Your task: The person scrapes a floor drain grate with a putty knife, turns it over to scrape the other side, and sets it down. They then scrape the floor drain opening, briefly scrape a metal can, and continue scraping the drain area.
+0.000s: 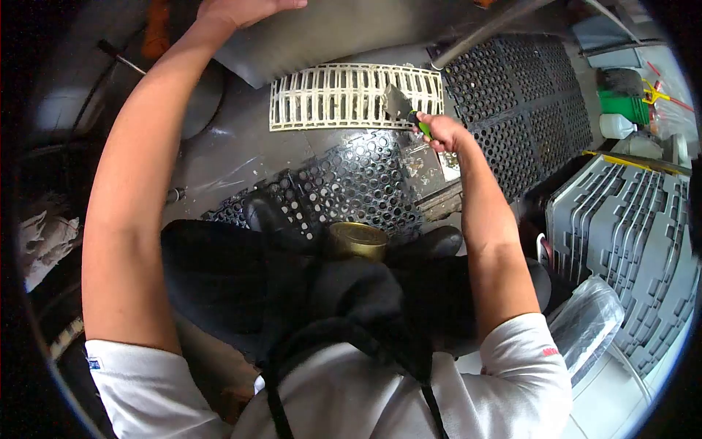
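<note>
My right hand [442, 134] is closed round the green and black handle of a scraper [399, 104]. The scraper's flat metal blade lies over the right part of a cream slotted grate [329, 99] on the dark floor. My left hand [245, 9] is at the top edge of the view, at a large grey metal surface [292, 36]; its fingers are partly cut off, with a thumb or finger stretched out to the right. Below the grate is a black perforated rubber mat [358, 175], wet and shiny. A gold-coloured tin [358, 240] stands between my shoes.
More black mats [526, 95] cover the floor at the right. Stacked grey crates [621, 227] stand there too, near a plastic-wrapped roll [589, 322]. Beyond are a white jug [616, 126] and a green container [625, 107]. A metal pole [482, 36] slants down near the grate.
</note>
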A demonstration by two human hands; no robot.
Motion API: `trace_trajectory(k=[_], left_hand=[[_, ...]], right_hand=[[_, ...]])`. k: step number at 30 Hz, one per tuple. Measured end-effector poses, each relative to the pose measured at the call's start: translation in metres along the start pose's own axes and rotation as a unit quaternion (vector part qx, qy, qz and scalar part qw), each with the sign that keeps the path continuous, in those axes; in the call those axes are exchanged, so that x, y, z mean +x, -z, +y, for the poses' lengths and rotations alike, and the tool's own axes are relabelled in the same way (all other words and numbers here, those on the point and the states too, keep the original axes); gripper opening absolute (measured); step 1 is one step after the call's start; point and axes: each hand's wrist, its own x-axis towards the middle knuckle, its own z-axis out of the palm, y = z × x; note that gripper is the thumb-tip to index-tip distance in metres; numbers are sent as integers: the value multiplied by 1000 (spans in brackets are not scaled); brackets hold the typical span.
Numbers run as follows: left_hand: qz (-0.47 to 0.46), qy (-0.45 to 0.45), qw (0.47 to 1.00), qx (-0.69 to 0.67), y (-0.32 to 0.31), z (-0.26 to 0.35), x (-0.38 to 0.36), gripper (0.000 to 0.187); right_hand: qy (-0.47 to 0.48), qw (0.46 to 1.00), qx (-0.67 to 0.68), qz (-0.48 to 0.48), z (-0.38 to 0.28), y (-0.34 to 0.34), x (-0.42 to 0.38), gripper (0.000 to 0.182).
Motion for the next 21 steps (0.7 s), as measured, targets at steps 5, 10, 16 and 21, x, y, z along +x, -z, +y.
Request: trace_trajectory(k=[5, 10, 16, 21], left_hand=[[15, 6, 1000, 6, 1, 2, 0, 131], [5, 8, 1000, -5, 1, 2, -1, 130], [-15, 15, 1000, 0, 6, 5, 1, 131], [-14, 12, 1000, -6, 6, 5, 0, 131]], right_hand=[[-44, 977, 203, -53, 36, 10, 9, 47], [31, 946, 320, 32, 81, -57, 13, 45], [136, 947, 124, 262, 93, -97, 38, 49], [135, 908, -105, 382, 69, -118, 18, 52]])
